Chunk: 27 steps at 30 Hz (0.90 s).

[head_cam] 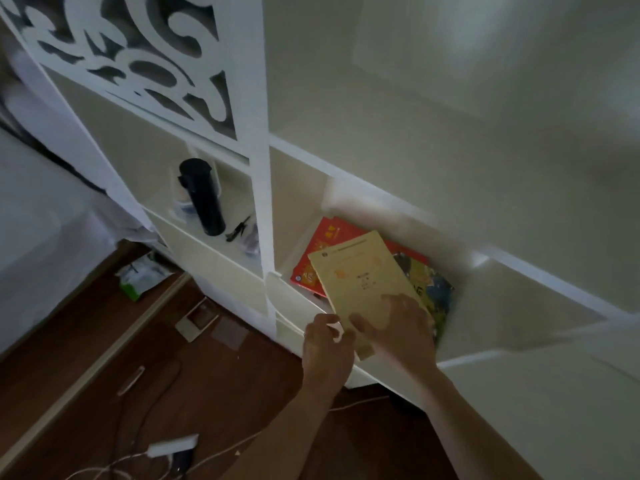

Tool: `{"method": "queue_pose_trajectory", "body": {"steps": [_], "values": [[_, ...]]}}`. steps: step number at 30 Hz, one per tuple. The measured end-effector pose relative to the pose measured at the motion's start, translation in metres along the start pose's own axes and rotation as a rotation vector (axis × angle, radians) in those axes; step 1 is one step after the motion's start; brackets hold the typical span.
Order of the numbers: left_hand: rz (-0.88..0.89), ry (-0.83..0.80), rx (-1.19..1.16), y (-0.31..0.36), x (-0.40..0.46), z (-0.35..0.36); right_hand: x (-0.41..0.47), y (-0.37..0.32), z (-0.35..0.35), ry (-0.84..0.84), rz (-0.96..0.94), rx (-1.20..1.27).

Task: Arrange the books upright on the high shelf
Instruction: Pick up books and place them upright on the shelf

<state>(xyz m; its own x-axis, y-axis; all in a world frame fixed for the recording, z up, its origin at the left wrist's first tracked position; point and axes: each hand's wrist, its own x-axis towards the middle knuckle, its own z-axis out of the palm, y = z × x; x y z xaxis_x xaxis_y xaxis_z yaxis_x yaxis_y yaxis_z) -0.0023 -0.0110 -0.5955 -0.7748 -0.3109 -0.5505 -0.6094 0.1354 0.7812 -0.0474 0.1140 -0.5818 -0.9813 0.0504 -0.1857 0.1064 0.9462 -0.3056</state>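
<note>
You had both hands on the cream-covered book (360, 275), which lay flat on top of the pile in the white shelf compartment (512, 320). Your right hand (398, 330) pressed down on its near end, fingers spread over the cover and thumb stretched toward the left edge. Your left hand (327, 348) met the book's near left corner with fingers curled at the edge; whether they had actually closed on it, I could not tell.

As for progress, none of the books stood upright. The red book (322, 251) lay flat underneath, and a book with a colourful illustrated cover (436, 289) lay beneath or beside it, angled toward the right. By my reading you were at the very start: picking up the first book, with all three yet to be stood on end.

Much was hard to make out. The pictures were dim and blurred. Your hands hid the near end of the cream book, so the grip underneath was concealed. The cover lettering was too small to read. Whether more books lay under the pile could not be seen. I could not tell whether this compartment was the high shelf meant. In the compartment to the left stood a black flask (202, 199).
</note>
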Motion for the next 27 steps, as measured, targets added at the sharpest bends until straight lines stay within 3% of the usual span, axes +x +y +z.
{"method": "queue_pose_trajectory", "body": {"steps": [2, 4, 7, 9, 10, 13, 18, 24, 27], "values": [[-0.036, -0.022, -0.107, 0.002, 0.008, -0.001, 0.007, 0.001, 0.004, 0.13, -0.098, -0.013], [-0.122, -0.1, -0.24, 0.004, 0.019, -0.001, 0.017, 0.006, -0.003, 0.152, 0.075, 0.145], [-0.118, -0.166, -0.155, 0.014, 0.028, 0.001, 0.03, 0.029, -0.008, -0.058, 0.178, 0.095], [-0.012, -0.045, -0.119, 0.02, 0.031, -0.004, 0.028, 0.04, -0.005, -0.256, 0.078, -0.095], [0.041, 0.054, -0.128, 0.024, 0.033, -0.011, 0.026, 0.044, -0.002, -0.278, 0.042, -0.162], [0.181, 0.292, -0.116, 0.036, 0.044, -0.034, 0.016, 0.05, 0.001, -0.097, 0.0, -0.211], [0.223, 0.276, -0.113, 0.032, 0.058, -0.045, -0.009, 0.046, 0.002, 0.018, -0.053, -0.218], [0.152, 0.298, -0.112, 0.016, 0.056, -0.055, -0.024, 0.033, -0.015, 0.447, 0.003, 0.022], [0.155, 0.247, -0.002, 0.01, 0.052, -0.051, -0.027, 0.024, -0.031, 0.564, 0.024, 0.138]]}}
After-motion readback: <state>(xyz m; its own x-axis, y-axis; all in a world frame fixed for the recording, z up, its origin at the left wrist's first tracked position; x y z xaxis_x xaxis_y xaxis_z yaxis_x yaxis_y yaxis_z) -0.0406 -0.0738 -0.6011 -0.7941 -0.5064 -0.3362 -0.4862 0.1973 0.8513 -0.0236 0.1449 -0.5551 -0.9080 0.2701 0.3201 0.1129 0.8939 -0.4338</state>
